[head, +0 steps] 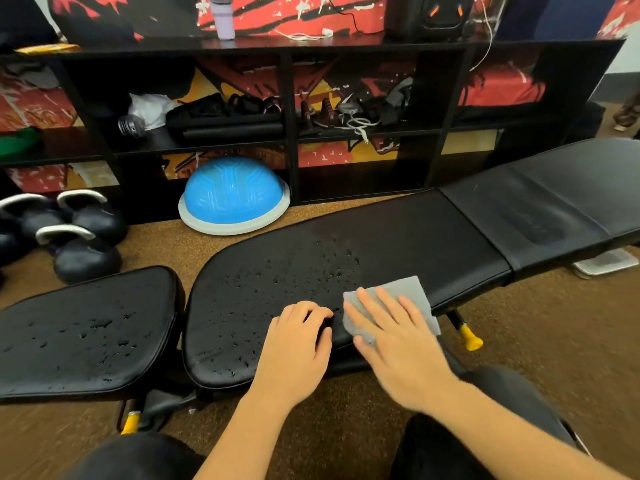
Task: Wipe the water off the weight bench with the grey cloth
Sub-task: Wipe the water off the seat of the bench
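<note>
grey cloth [412, 292] | flat under right grip [398, 341] | on wet weight bench [398, 233]

weight bench [398, 237] cropped right, right hand [398, 337] blurred

A blue balance dome [233, 195] leans against black shelving [291, 157], kettlebells [88, 259] nearby.

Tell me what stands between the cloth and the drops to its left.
The left hand rests on the bench just left of the cloth, blocking a sweep along the near edge. The drops farther back lie open.
</note>
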`<action>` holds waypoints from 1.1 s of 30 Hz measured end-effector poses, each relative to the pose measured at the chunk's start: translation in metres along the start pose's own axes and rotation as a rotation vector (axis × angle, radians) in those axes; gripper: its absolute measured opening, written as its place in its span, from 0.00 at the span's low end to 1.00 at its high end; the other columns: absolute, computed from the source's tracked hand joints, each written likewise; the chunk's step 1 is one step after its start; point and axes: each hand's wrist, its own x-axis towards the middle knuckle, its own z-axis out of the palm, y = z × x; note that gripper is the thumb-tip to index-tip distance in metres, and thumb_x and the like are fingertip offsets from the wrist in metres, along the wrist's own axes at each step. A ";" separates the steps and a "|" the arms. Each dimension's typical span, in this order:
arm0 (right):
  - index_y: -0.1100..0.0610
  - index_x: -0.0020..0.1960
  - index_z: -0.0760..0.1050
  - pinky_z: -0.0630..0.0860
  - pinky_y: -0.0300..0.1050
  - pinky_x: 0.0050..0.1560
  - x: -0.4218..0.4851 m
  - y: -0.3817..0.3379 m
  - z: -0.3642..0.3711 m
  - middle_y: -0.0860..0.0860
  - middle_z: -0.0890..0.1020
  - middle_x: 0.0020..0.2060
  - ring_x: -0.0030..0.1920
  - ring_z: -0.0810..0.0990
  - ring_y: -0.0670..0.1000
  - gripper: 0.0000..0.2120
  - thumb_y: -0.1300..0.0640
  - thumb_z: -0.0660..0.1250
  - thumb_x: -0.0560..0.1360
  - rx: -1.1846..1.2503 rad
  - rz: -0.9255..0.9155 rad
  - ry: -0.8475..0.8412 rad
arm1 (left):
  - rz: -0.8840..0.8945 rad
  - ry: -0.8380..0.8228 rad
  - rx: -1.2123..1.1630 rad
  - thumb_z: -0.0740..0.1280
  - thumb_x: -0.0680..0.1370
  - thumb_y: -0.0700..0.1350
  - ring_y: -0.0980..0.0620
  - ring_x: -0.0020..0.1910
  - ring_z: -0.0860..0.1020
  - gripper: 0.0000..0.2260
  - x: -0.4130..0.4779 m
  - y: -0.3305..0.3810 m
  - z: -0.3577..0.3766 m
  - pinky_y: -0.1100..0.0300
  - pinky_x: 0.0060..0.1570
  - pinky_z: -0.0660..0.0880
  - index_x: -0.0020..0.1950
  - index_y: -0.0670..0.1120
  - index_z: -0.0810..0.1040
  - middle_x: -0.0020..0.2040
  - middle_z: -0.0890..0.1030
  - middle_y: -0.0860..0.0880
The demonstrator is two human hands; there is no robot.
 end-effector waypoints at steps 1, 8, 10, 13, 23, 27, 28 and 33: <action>0.43 0.82 0.56 0.49 0.52 0.78 -0.001 0.014 0.001 0.45 0.58 0.81 0.81 0.55 0.49 0.26 0.41 0.43 0.85 -0.009 -0.041 0.011 | 0.000 -0.001 -0.006 0.59 0.83 0.52 0.58 0.63 0.69 0.12 -0.001 0.000 -0.001 0.60 0.60 0.69 0.65 0.56 0.74 0.62 0.73 0.60; 0.49 0.80 0.62 0.51 0.61 0.78 0.010 0.046 0.002 0.54 0.63 0.80 0.80 0.58 0.59 0.28 0.44 0.45 0.83 0.104 0.495 0.249 | -0.003 0.003 -0.020 0.60 0.83 0.52 0.59 0.64 0.69 0.12 -0.006 0.000 -0.003 0.63 0.62 0.64 0.65 0.56 0.75 0.63 0.73 0.60; 0.44 0.82 0.56 0.47 0.58 0.79 0.000 0.016 0.017 0.48 0.56 0.82 0.82 0.52 0.55 0.26 0.43 0.44 0.85 0.083 0.202 0.147 | 0.003 0.001 -0.024 0.60 0.83 0.53 0.59 0.64 0.69 0.12 -0.007 0.000 -0.003 0.62 0.62 0.66 0.65 0.56 0.75 0.62 0.73 0.60; 0.40 0.82 0.54 0.42 0.49 0.80 -0.009 0.031 0.009 0.41 0.53 0.82 0.82 0.49 0.46 0.25 0.41 0.45 0.85 0.072 -0.057 0.032 | 0.005 0.003 -0.038 0.61 0.82 0.53 0.60 0.63 0.69 0.12 -0.008 -0.002 -0.004 0.61 0.63 0.68 0.64 0.56 0.76 0.62 0.73 0.60; 0.50 0.81 0.62 0.59 0.59 0.77 0.057 0.044 -0.015 0.52 0.65 0.79 0.80 0.61 0.57 0.33 0.42 0.37 0.82 -0.100 0.244 0.017 | 0.008 0.015 -0.037 0.61 0.82 0.53 0.59 0.63 0.70 0.12 -0.011 -0.001 -0.001 0.60 0.63 0.70 0.65 0.56 0.75 0.62 0.74 0.60; 0.49 0.84 0.46 0.46 0.57 0.80 0.107 0.049 -0.020 0.49 0.49 0.84 0.83 0.46 0.55 0.28 0.44 0.42 0.86 -0.047 0.203 -0.148 | 0.013 0.012 -0.038 0.61 0.82 0.53 0.60 0.62 0.69 0.12 -0.010 0.001 -0.002 0.60 0.62 0.70 0.65 0.56 0.75 0.62 0.73 0.61; 0.49 0.84 0.44 0.45 0.57 0.80 0.121 0.050 -0.020 0.49 0.48 0.84 0.83 0.45 0.55 0.28 0.44 0.42 0.86 -0.040 0.192 -0.163 | 0.017 0.011 -0.034 0.61 0.82 0.53 0.60 0.62 0.69 0.12 -0.010 0.001 -0.003 0.60 0.62 0.70 0.65 0.56 0.74 0.62 0.73 0.61; 0.49 0.84 0.41 0.43 0.59 0.81 0.169 0.048 -0.020 0.51 0.45 0.84 0.83 0.42 0.56 0.28 0.45 0.41 0.86 -0.085 0.126 -0.252 | 0.024 0.001 -0.026 0.60 0.82 0.54 0.59 0.62 0.69 0.12 -0.004 0.000 -0.007 0.61 0.61 0.69 0.64 0.56 0.75 0.61 0.73 0.61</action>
